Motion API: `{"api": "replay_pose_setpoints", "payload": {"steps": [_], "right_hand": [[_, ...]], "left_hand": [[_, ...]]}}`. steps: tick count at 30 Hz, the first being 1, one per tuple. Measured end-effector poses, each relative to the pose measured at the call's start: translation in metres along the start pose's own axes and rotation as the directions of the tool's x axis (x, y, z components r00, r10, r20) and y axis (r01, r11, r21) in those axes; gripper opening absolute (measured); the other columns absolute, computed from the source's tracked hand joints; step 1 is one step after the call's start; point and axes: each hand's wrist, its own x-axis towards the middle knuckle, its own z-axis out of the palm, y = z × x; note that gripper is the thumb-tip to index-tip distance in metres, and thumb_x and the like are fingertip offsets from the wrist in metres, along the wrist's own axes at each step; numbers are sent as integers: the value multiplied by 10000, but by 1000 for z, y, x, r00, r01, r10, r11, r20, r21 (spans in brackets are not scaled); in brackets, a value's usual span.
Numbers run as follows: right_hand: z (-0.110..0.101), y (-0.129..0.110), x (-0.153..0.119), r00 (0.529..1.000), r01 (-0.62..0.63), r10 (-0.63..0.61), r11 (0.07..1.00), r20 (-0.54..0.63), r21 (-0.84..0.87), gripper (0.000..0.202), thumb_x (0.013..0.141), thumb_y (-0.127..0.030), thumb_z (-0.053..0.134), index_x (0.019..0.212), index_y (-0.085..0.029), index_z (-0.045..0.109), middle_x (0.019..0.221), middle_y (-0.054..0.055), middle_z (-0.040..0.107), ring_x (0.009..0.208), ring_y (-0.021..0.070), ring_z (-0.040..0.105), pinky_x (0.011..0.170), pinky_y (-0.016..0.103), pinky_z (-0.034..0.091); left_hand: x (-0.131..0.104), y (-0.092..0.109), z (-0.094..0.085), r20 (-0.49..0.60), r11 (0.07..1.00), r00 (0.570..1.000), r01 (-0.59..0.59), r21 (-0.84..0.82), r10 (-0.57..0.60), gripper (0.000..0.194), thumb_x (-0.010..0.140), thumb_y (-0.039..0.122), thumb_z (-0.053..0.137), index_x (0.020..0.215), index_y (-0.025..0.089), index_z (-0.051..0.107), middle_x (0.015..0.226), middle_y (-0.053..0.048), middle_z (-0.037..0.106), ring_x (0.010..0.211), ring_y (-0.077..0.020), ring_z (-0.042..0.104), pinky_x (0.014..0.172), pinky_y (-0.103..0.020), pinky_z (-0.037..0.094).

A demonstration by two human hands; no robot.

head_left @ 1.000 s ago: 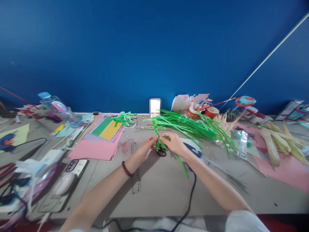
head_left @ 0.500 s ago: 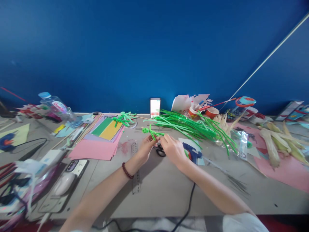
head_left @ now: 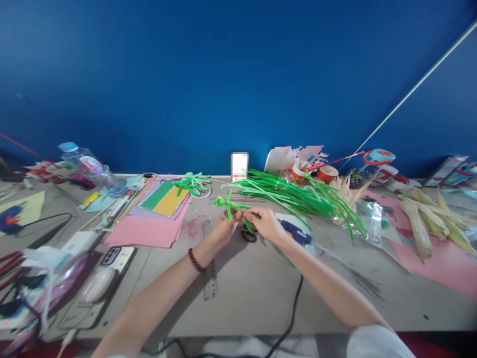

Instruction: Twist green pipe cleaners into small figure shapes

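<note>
Between my hands is a bright green pipe cleaner figure [head_left: 230, 203], with a coiled round end at the left and stems crossing behind it. My left hand [head_left: 224, 228], with a dark beaded bracelet on the wrist, closes on its body from below. The fingertips of my right hand [head_left: 266, 223] pinch the green stems at its right side. A loose green length trails beneath my right wrist. Just under the hands lie black-handled scissors [head_left: 249, 235]. A clear ruler [head_left: 209, 263] lies below my left forearm, and a blue glue gun [head_left: 297, 232] rests right of my right hand.
A heap of green pipe cleaners [head_left: 294, 194] spreads at the back right. Pink paper [head_left: 145, 230] and a finished-looking green bundle [head_left: 194, 183] are at the left. A phone [head_left: 118, 256], bottle [head_left: 89, 163], corn husks [head_left: 428, 223] and a black cable [head_left: 292, 318] surround the work area.
The pipe cleaner figure has turned and shifted slightly left, showing its crossing stems more. My right hand has moved up and its fingers now pinch stems that hang lower between the hands.
</note>
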Motion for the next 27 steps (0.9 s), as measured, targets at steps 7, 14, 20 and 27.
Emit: {"api": "replay_pose_setpoints", "payload": {"steps": [7, 14, 20, 27], "right_hand": [[-1, 8, 4, 856, -505, 326, 691, 401, 517, 409, 623, -493, 727, 801, -143, 612, 444, -133, 234, 393, 24, 91, 378, 197, 44], [-8, 6, 5, 915, -357, 206, 815, 348, 456, 373, 652, -478, 710, 816, -149, 650, 475, -85, 371, 414, 36, 190, 401, 206, 120], [-11, 0, 4, 998, 23, -25, 999, 55, 39, 352, 803, -461, 543, 694, -159, 688, 569, 1, 564, 538, 123, 464, 508, 239, 325], [-4, -4, -7, 968, 200, -250, 829, -27, -522, 286, 893, -303, 435, 853, -205, 700, 723, 50, 656, 657, 161, 565, 583, 237, 341]], "left_hand": [[0, 2, -2, 72, 996, 995, 75, -56, -71, 257, 550, 338, 821, 652, 167, 658, 716, -19, 637, 725, -144, 559, 740, -293, 408], [0, 2, -5, 142, 988, 981, 143, -63, -133, 231, 584, 317, 805, 638, 165, 639, 684, -1, 595, 643, -109, 513, 657, -263, 412], [0, 2, -2, 27, 988, 992, 127, -88, -126, 191, 659, 327, 761, 725, 193, 644, 755, 10, 605, 689, -92, 541, 627, -228, 406], [-3, 3, 3, -78, 977, 984, 149, -155, -163, 232, 630, 307, 783, 704, 176, 607, 709, 18, 593, 688, -95, 549, 626, -215, 395]]}}
